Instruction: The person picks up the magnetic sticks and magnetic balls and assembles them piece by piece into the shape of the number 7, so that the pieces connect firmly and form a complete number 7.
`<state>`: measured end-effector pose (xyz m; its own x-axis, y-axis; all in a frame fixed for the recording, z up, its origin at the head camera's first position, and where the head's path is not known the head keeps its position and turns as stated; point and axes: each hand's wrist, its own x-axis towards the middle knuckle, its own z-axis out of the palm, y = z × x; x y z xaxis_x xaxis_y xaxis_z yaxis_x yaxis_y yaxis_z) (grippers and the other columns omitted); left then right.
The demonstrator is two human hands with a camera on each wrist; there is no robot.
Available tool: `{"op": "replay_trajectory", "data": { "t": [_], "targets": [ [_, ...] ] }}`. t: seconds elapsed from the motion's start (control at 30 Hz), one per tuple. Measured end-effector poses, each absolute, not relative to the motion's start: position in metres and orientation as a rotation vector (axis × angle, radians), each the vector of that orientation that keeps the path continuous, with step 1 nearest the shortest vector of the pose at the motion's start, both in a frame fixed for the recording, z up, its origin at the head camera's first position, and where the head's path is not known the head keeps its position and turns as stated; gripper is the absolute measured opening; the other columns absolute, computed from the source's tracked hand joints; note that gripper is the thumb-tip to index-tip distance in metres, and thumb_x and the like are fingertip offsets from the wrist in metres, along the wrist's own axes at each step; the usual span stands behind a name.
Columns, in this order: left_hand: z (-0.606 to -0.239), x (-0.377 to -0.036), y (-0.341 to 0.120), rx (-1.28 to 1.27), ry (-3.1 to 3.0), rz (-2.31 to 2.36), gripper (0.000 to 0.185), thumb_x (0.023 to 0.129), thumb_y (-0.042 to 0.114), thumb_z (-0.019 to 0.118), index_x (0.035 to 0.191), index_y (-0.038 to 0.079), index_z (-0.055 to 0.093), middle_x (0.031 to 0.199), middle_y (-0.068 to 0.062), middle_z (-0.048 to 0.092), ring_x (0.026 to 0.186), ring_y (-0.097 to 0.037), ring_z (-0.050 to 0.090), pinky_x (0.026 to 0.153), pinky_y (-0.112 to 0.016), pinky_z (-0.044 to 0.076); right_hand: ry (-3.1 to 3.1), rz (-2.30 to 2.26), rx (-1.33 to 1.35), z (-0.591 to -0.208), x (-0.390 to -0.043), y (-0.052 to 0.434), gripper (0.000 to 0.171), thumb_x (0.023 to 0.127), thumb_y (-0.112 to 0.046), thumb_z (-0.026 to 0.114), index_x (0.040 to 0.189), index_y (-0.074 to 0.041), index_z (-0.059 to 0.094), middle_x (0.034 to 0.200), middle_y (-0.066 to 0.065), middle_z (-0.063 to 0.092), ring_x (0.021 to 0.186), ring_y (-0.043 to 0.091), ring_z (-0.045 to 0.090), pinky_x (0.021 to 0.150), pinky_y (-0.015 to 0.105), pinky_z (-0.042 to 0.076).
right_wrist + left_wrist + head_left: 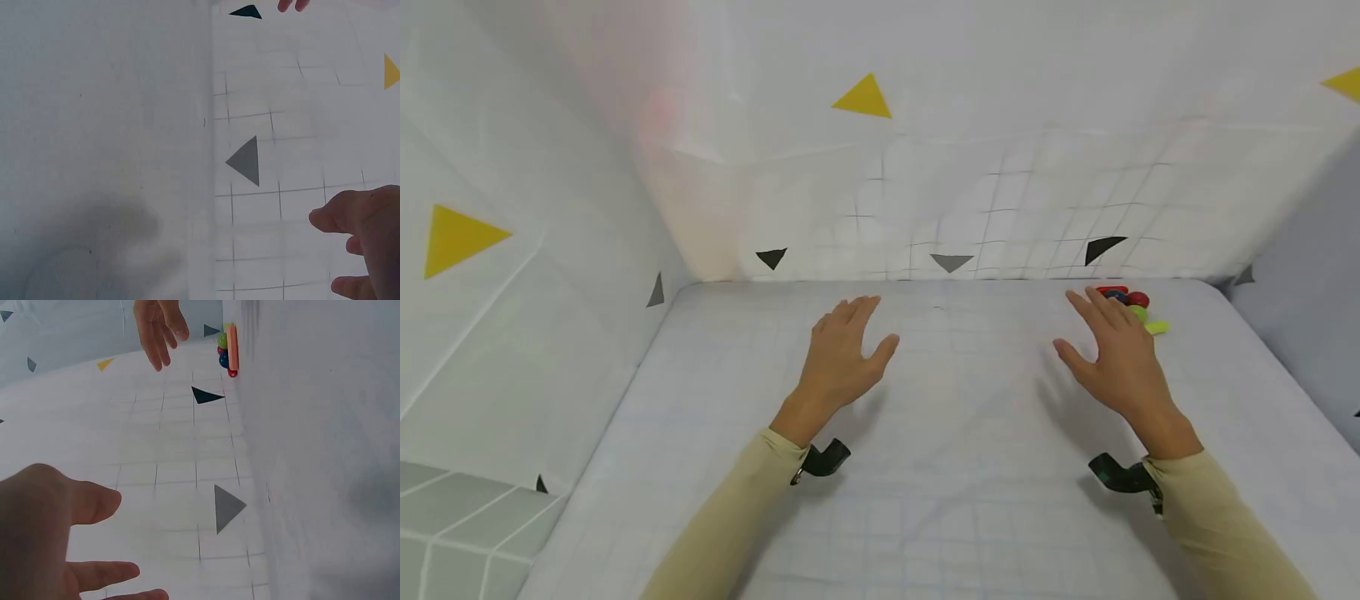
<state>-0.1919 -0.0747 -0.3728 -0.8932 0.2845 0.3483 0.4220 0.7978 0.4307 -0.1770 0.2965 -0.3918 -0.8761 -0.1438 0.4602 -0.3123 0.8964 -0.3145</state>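
My left hand point(841, 354) hovers over the left middle of the white table point(955, 467), its fingers straight and thumb spread apart. Across from it, my right hand point(1116, 354) is also held above the surface with fingers extended. Neither hand holds anything. Just beyond the right hand's fingers lies a small cluster of coloured pieces, partly hidden by that hand in the head view. Among them are a dark red ball point(1138, 299), a yellow-green ball point(1138, 313) and a yellow-green stick point(1158, 327). The left wrist view shows a blue ball point(224, 359) and an orange bar point(233, 349) there.
A white sheet wall point(970, 192) with grid lines rises behind the table's back edge. Yellow triangles point(865, 97) and dark triangles point(1105, 248) mark it. More sheet walls stand at left point(535, 333) and right point(1300, 225). Each wrist carries a dark bracket, left point(827, 458) and right point(1120, 475).
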Motion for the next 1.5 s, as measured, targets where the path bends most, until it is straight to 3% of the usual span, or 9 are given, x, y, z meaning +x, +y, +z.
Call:
{"op": "replay_trajectory", "data": {
  "t": [0.2, 0.33, 0.43, 0.67, 0.9, 1.1, 1.5],
  "targets": [
    [-0.373, -0.196, -0.046, -0.677, -2.730, -0.958, 0.055, 0.091, 0.044, 0.050, 0.140, 0.020, 0.043, 0.138, 0.001, 0.043, 0.126, -0.020, 0.040, 0.099, -0.042, 0.034, -2.608, 0.669, 0.306, -0.393, -0.187, 0.320, 0.064, 0.083, -0.013, 0.069, 0.141, -0.012, 0.042, 0.138, 0.016, 0.045, 0.124, 0.039, 0.038, 0.098, 0.058, 0.027],
    [-0.375, -0.202, -0.028, -0.717, -2.792, -0.969, 0.055, 0.092, 0.044, 0.049, 0.142, 0.024, 0.039, 0.141, 0.005, 0.040, 0.127, -0.019, 0.038, 0.099, -0.041, 0.034, -2.588, 0.669, 0.257, -0.394, -0.195, 0.336, 0.058, 0.082, -0.007, 0.068, 0.136, -0.010, 0.048, 0.125, 0.021, 0.053, 0.101, 0.043, 0.049, 0.078, 0.059, 0.037],
    [-0.378, -0.207, -0.015, -0.755, -2.815, -0.984, 0.055, 0.092, 0.042, 0.050, 0.142, 0.024, 0.039, 0.141, 0.004, 0.040, 0.129, -0.019, 0.036, 0.101, -0.041, 0.032, -2.632, 0.669, 0.187, -0.395, -0.202, 0.346, 0.054, 0.085, -0.009, 0.065, 0.136, -0.012, 0.048, 0.124, 0.024, 0.053, 0.092, 0.042, 0.049, 0.069, 0.056, 0.038],
    [-0.389, -0.212, 0.016, -0.875, -2.837, -1.043, 0.054, 0.093, 0.038, 0.051, 0.143, 0.021, 0.038, 0.141, 0.005, 0.040, 0.129, -0.018, 0.036, 0.102, -0.038, 0.031, -2.785, 0.704, -0.011, -0.402, -0.214, 0.369, 0.056, 0.092, -0.037, 0.057, 0.140, -0.011, 0.043, 0.135, 0.025, 0.043, 0.117, 0.048, 0.039, 0.088, 0.064, 0.033],
    [-0.395, -0.216, 0.045, -0.942, -2.856, -0.992, 0.053, 0.094, 0.036, 0.049, 0.144, 0.023, 0.036, 0.141, 0.004, 0.040, 0.126, -0.019, 0.039, 0.100, -0.039, 0.034, -2.833, 0.715, -0.164, -0.417, -0.230, 0.390, 0.052, 0.090, -0.015, 0.060, 0.139, -0.010, 0.044, 0.134, 0.026, 0.042, 0.120, 0.046, 0.036, 0.089, 0.064, 0.033],
    [-0.399, -0.216, 0.062, -0.989, -2.876, -0.977, 0.052, 0.094, 0.035, 0.049, 0.143, 0.022, 0.037, 0.139, 0.004, 0.043, 0.124, -0.017, 0.042, 0.098, -0.037, 0.036, -2.866, 0.698, -0.264, -0.425, -0.240, 0.397, 0.050, 0.090, -0.012, 0.056, 0.139, -0.009, 0.045, 0.131, 0.028, 0.043, 0.116, 0.047, 0.037, 0.087, 0.063, 0.036],
    [-0.403, -0.216, 0.070, -1.000, -2.901, -1.089, 0.050, 0.093, 0.035, 0.051, 0.141, 0.025, 0.041, 0.126, 0.011, 0.051, 0.112, -0.007, 0.048, 0.086, -0.027, 0.042, -2.971, 0.567, -0.110, -0.432, -0.261, 0.412, 0.040, 0.085, -0.002, 0.061, 0.125, 0.001, 0.055, 0.126, 0.031, 0.041, 0.114, 0.050, 0.037, 0.089, 0.063, 0.033]
  ]
}}
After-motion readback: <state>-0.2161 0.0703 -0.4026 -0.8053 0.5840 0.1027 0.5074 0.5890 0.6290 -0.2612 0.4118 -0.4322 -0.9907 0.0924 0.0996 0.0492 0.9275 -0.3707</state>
